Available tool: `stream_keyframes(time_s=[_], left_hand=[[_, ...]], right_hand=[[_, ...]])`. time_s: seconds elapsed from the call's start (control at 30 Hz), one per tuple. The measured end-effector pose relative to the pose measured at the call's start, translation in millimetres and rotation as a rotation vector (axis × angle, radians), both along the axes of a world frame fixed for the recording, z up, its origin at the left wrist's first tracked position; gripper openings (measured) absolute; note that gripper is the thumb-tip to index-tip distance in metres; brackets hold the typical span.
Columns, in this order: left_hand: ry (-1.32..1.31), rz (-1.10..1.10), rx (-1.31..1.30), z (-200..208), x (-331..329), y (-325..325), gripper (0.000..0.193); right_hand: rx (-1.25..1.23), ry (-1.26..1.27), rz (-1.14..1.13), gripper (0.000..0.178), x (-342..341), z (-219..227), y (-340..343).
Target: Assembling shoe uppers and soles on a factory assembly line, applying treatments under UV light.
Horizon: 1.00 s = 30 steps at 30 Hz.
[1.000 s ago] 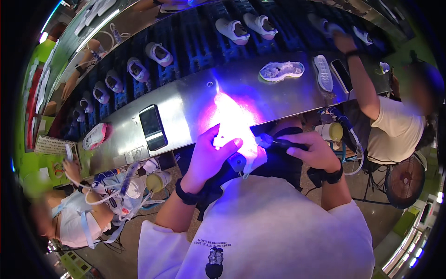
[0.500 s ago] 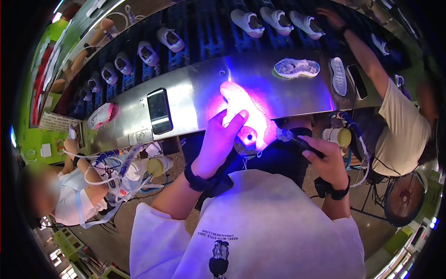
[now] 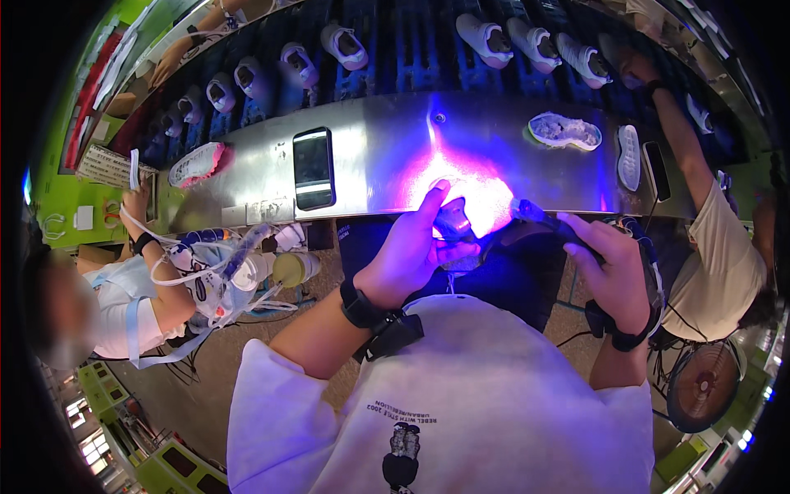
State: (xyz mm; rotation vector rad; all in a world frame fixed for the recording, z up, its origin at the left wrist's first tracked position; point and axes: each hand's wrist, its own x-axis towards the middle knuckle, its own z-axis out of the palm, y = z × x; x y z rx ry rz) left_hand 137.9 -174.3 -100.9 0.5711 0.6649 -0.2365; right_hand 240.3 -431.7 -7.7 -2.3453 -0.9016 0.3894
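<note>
My left hand (image 3: 411,251) is wrapped around a shoe (image 3: 490,204) lit bright pink-violet at the near edge of the metal bench. The shoe's dark opening lies by my thumb and fingers, and glare washes out most of its surface. In my right hand (image 3: 613,267) is a dark-handled brush (image 3: 543,217), its tip close against the right side of the shoe. Whether the bristles touch it, I cannot tell.
A phone (image 3: 313,169) and a pink-edged sole (image 3: 196,165) lie left on the bench (image 3: 362,123). Two white soles (image 3: 564,131) and another phone (image 3: 656,171) lie right. Several shoes (image 3: 344,46) stand on the conveyor behind. Co-workers sit on both sides, beside glue pots (image 3: 295,268).
The shoe has been turned in my left hand and its opening now faces my fingers. My right hand with the brush has followed its edge. The co-worker's hand at right reaches a conveyor shoe.
</note>
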Motion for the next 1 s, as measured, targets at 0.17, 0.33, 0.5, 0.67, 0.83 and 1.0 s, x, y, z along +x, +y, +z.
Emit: stream_keyframes(time_s=[0.17,0.33,0.5,0.67,0.83,1.0], left_hand=[[-0.217,-0.136,-0.104,-30.4,-19.1,8.4,0.067],[-0.178,-0.063,-0.338,-19.7,-17.0,12.4,0.043],[0.051,-0.005,-0.843,-29.4,-18.8,12.8,0.043],[0.011,-0.038,-1.074,-2.0,-13.6,6.5,0.043],[-0.101,-0.042,-1.004,4.4,-16.0,0.0,0.046],[-0.352,-0.172,-0.185,-1.3,7.2,-0.5,0.065]], right_hand=[[0.098,-0.002,0.011,0.045,1.9,-8.9,10.4],[0.121,0.004,0.038,0.043,5.2,-14.0,16.5],[0.206,0.073,0.041,0.043,3.9,-29.3,15.2],[0.302,0.077,0.023,0.044,-1.3,-44.9,14.4],[0.243,0.009,0.01,0.042,-14.6,-62.8,-1.8],[0.257,0.044,-0.13,0.042,4.6,-63.4,3.1]])
